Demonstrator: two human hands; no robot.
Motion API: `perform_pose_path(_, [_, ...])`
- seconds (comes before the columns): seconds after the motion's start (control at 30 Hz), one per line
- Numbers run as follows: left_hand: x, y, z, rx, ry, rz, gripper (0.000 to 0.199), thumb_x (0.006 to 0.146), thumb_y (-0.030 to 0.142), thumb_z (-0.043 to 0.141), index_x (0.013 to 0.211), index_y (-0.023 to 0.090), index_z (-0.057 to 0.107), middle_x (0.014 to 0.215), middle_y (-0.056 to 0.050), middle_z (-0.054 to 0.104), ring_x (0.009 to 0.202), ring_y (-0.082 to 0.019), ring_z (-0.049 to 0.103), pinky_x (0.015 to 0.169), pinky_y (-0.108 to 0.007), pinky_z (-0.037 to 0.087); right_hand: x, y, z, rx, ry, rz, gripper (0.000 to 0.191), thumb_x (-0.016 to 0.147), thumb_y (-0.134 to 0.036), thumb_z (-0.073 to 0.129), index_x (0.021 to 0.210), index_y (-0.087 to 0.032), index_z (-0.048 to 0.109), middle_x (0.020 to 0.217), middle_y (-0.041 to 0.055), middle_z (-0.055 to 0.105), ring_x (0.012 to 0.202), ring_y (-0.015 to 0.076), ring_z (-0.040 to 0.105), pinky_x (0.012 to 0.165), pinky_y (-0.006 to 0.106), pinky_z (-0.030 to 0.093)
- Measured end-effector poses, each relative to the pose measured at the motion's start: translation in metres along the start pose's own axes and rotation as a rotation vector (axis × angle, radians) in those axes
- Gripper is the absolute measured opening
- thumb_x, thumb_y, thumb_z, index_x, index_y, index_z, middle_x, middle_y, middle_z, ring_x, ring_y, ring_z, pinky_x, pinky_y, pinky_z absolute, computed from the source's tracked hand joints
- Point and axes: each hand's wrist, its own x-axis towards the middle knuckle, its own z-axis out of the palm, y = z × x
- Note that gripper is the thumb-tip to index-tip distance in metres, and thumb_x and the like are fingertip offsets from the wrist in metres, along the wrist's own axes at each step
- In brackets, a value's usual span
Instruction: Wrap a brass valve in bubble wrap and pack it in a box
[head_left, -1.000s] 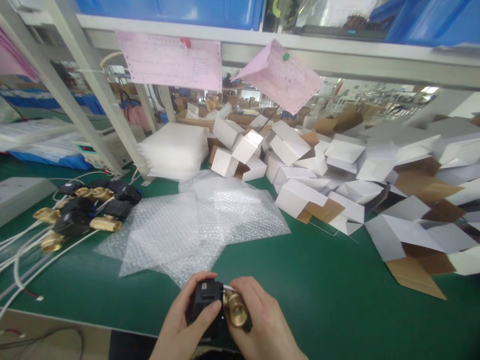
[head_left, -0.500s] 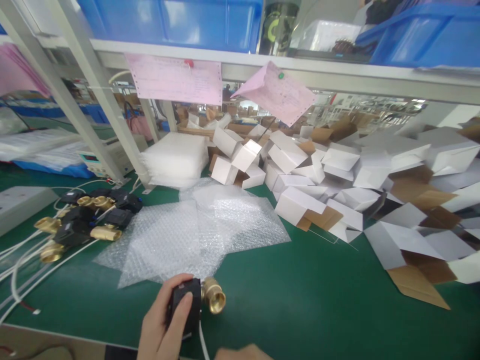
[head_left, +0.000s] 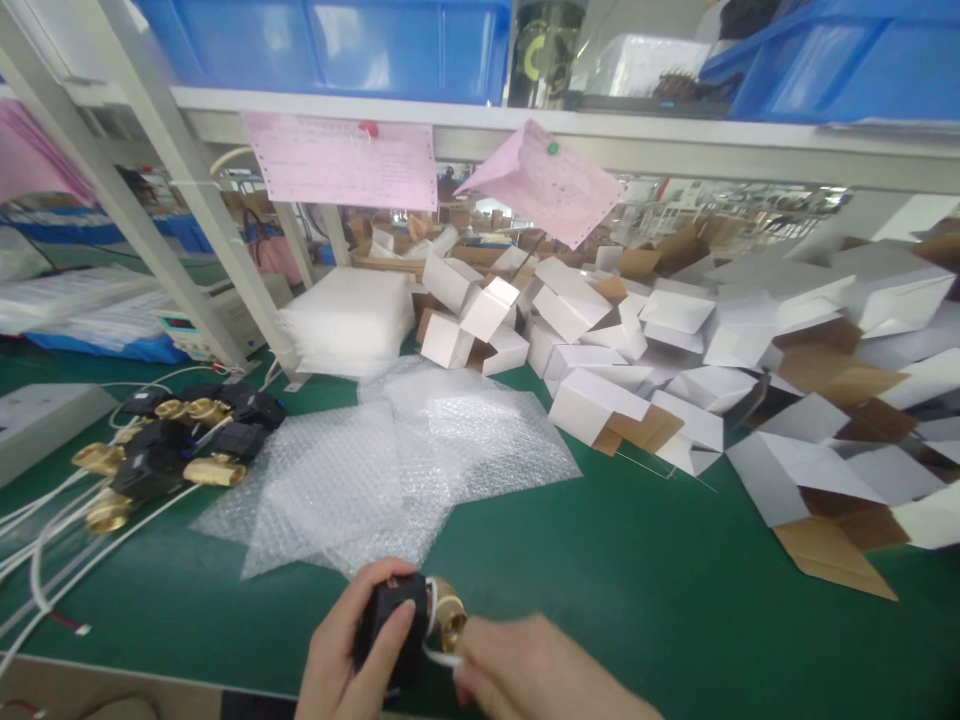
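My left hand (head_left: 351, 640) is wrapped round the black housing of a motorized ball valve (head_left: 396, 625), thumb on its near face. The valve's brass body (head_left: 450, 612) points right. A white cable (head_left: 442, 657) runs from the valve, with a loop of it passing between the housing and the brass. My right hand (head_left: 536, 665), slightly blurred, is closed on this cable just below the brass port. Just beyond the hands, sheets of bubble wrap (head_left: 337, 480) lie overlapping on the green tabletop (head_left: 600, 570).
Several more black-and-brass valves (head_left: 161, 450) with white cables are heaped at the left. A stack of white foam sheets (head_left: 345, 320) stands behind the bubble wrap. Open white cartons (head_left: 600, 400) pile up at right. Overhead, a shelf (head_left: 637, 140) carries blue bins (head_left: 405, 50).
My right hand has come up from the bottom edge and taken hold of the cable, which now loops by the brass body. My left hand and the valve have shifted slightly right.
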Motion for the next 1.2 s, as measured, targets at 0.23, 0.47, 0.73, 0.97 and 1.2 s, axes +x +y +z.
perform_pose_path(0.23, [-0.007,0.004,0.010,-0.647,-0.115,-0.664,0.031,0.084,0.045,0.080,0.101,0.018,0.077,0.079,-0.005,0.070,0.046,-0.010,0.047,0.036,-0.014,0.032,0.026,0.023,-0.007,0.161,0.253,0.104,0.036,0.101,-0.035,0.040,0.067,-0.023,0.039,0.061,-0.0043,0.046,0.057,0.0144,0.047,0.055,0.023,0.035])
perform_pose_path(0.47, [0.009,0.003,0.014,-1.018,-0.005,-0.904,0.043,0.108,0.024,0.035,0.083,0.012,0.067,0.073,-0.012,0.068,0.051,-0.019,0.063,0.027,-0.013,0.028,0.004,0.026,0.043,-0.098,0.365,0.055,0.023,0.103,-0.020,0.033,0.089,-0.024,0.051,0.078,0.0037,0.066,0.067,0.0198,0.065,0.059,0.027,0.043])
perform_pose_path(0.73, [0.011,0.011,0.025,-0.978,0.120,-0.881,0.036,0.108,0.022,0.035,0.086,0.014,0.062,0.072,-0.011,0.069,0.048,-0.021,0.064,0.027,-0.016,0.031,0.003,0.023,0.040,-0.560,0.437,-0.140,0.032,0.101,-0.008,0.027,0.084,-0.022,0.050,0.070,0.0035,0.062,0.057,0.0189,0.063,0.052,0.030,0.037])
perform_pose_path(0.97, [0.006,0.000,0.026,-0.905,0.085,-0.775,0.031,0.106,0.020,0.042,0.090,0.013,0.067,0.077,-0.009,0.073,0.057,-0.022,0.069,0.032,-0.019,0.041,0.004,0.019,0.032,-0.522,0.525,-0.199,0.046,0.109,-0.014,0.024,0.073,-0.022,0.051,0.064,0.0029,0.058,0.054,0.0173,0.056,0.052,0.032,0.033])
perform_pose_path(1.2, [-0.003,-0.010,0.025,-0.892,0.038,-0.791,0.023,0.105,0.021,0.051,0.099,0.012,0.072,0.083,-0.010,0.076,0.063,-0.020,0.072,0.043,-0.022,0.054,0.010,0.015,0.027,-0.415,0.655,-0.270,0.048,0.110,-0.019,0.032,0.065,-0.023,0.047,0.057,-0.0001,0.054,0.050,0.0144,0.049,0.050,0.032,0.032])
